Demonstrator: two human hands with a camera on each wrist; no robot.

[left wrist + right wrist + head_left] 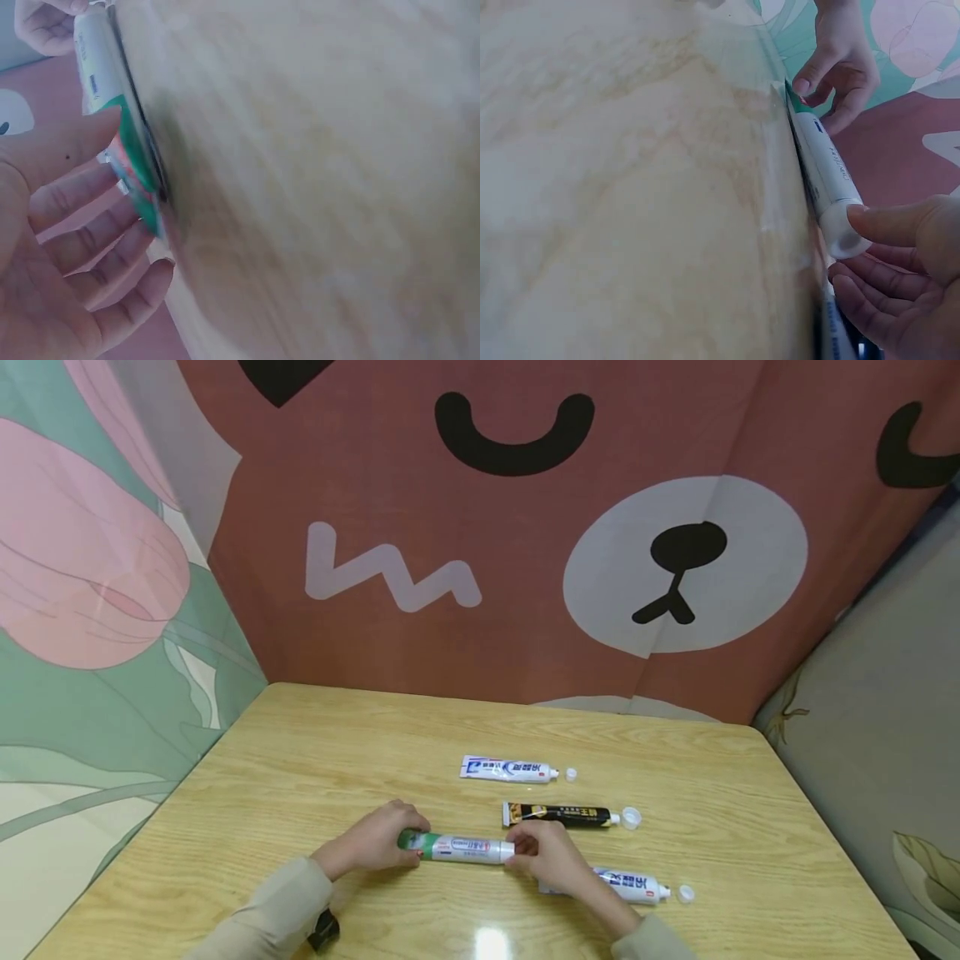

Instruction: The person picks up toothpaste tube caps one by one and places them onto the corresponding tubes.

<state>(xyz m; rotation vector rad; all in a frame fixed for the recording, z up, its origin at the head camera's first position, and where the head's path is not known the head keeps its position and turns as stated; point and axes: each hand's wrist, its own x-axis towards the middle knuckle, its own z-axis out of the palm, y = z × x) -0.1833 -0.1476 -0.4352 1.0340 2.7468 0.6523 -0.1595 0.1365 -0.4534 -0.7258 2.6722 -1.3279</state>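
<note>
A white toothpaste tube with a green end [465, 848] lies flat near the front of the wooden table, its white cap [847, 238] pointing right. My left hand [378, 839] pinches the green end between thumb and fingers, also visible in the left wrist view. At the other end, the thumb and fingers of my right hand [551, 860] grip the cap. The cap is on the tube. Just behind lies a black toothpaste tube [562, 814] with its nozzle bare. Partly covered by my right hand and wrist is a blue-and-white tube [633, 887], also uncapped.
Farther back on the table [360, 735] lies another uncapped blue-and-white tube [504, 769]. Loose white caps stand beside the nozzles: a small back cap [572, 774], a larger middle cap [631, 818] and a front cap [686, 894]. A black object [325, 931] is by my left sleeve.
</note>
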